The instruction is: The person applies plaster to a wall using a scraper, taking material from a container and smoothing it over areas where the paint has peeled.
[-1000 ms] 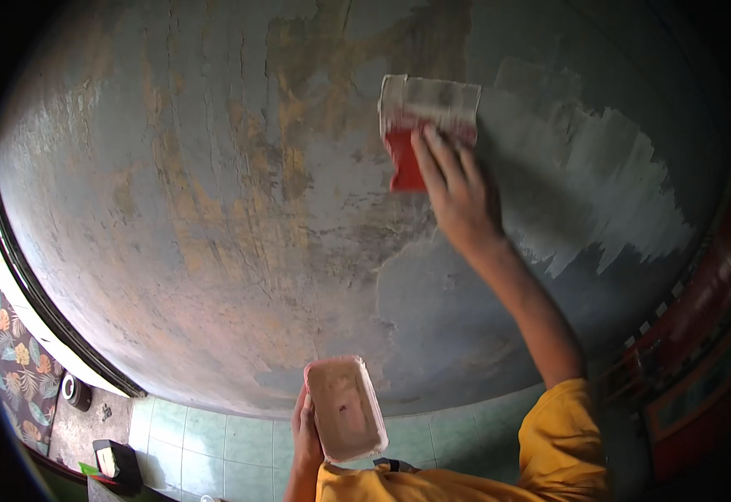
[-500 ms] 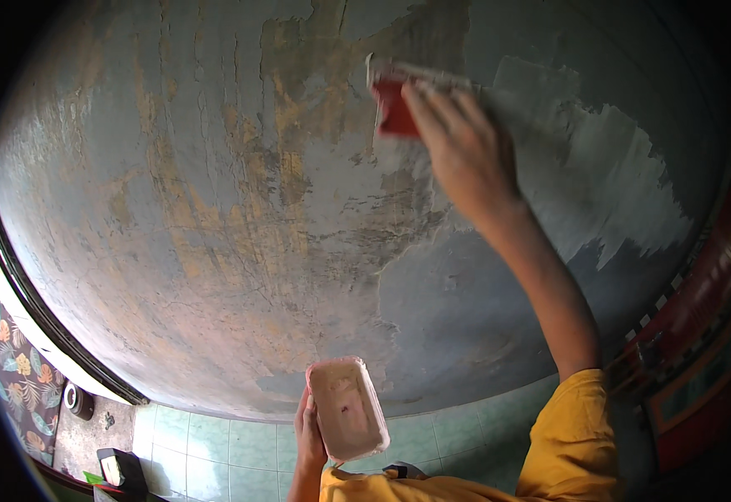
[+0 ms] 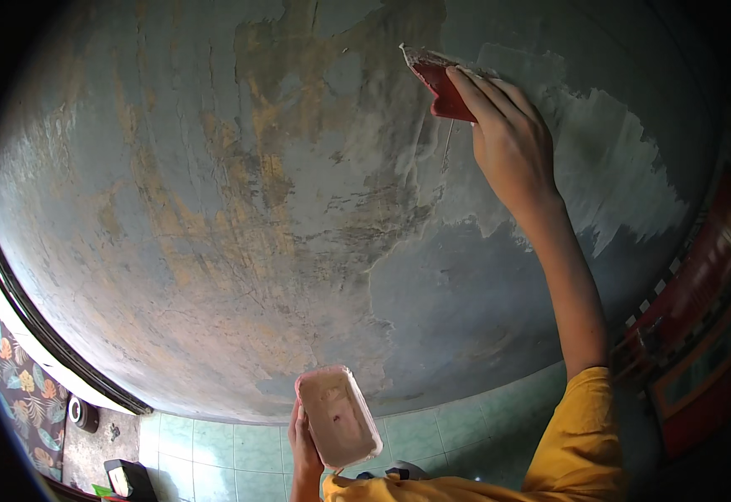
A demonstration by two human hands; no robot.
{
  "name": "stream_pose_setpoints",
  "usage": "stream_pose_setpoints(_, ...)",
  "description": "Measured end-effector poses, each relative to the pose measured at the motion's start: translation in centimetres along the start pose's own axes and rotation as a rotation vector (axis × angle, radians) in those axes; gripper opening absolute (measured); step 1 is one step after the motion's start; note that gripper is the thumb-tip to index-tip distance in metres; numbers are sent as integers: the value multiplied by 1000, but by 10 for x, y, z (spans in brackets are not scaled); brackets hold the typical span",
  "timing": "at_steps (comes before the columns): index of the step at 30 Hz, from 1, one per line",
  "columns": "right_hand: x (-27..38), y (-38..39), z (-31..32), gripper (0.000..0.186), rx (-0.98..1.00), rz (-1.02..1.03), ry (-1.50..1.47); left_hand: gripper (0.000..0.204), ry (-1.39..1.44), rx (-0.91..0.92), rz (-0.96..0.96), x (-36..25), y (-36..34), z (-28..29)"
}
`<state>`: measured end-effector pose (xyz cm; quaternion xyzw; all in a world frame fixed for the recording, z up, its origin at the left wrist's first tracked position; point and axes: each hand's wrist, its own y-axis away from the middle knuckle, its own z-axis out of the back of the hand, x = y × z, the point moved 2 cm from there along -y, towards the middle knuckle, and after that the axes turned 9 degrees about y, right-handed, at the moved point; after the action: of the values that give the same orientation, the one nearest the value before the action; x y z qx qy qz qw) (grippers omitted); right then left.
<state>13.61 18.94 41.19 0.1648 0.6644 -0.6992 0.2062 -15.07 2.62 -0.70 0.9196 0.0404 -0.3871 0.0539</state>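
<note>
My right hand [image 3: 507,142] grips a red scraper [image 3: 445,92] edged with pale filler, pressing it on a patchy grey wall [image 3: 215,209] high in the view, its blade seen nearly edge-on. A paler, freshly smeared patch [image 3: 616,159] spreads beside that hand to the right. Down at the bottom centre, my left hand [image 3: 302,439] holds a pale pinkish rectangular tub [image 3: 338,417] by its left side; some residue lines its inside.
Green tiles [image 3: 198,452] run along the wall's foot. At the left are a dark door frame [image 3: 47,318], floral covering [image 3: 26,381], a round object [image 3: 82,413] and a black box-like item [image 3: 131,477]. Red furniture or a door [image 3: 700,276] stands at the right.
My right hand and scraper have moved up and to the right, and the scraper has tilted from face-on to nearly edge-on. The tub in my left hand has shifted slightly down and left.
</note>
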Motion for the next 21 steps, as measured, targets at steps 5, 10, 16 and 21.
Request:
stream_pose_setpoints(5,63,100,-30,48,131,51,-40,63,-70,-33,-22,6,-2,10)
stream_pose_setpoints(10,96,163,-2,46,292,41,-266,62,-23,7,13,2,-5,-1)
stream_pose_setpoints(16,1,0,8,46,-32,-32,-108,61,3,-27,36,3,-5,-7)
stream_pose_setpoints(21,12,-8,-36,55,5,87,-17,60,-10,-2,20,17,-9,-12)
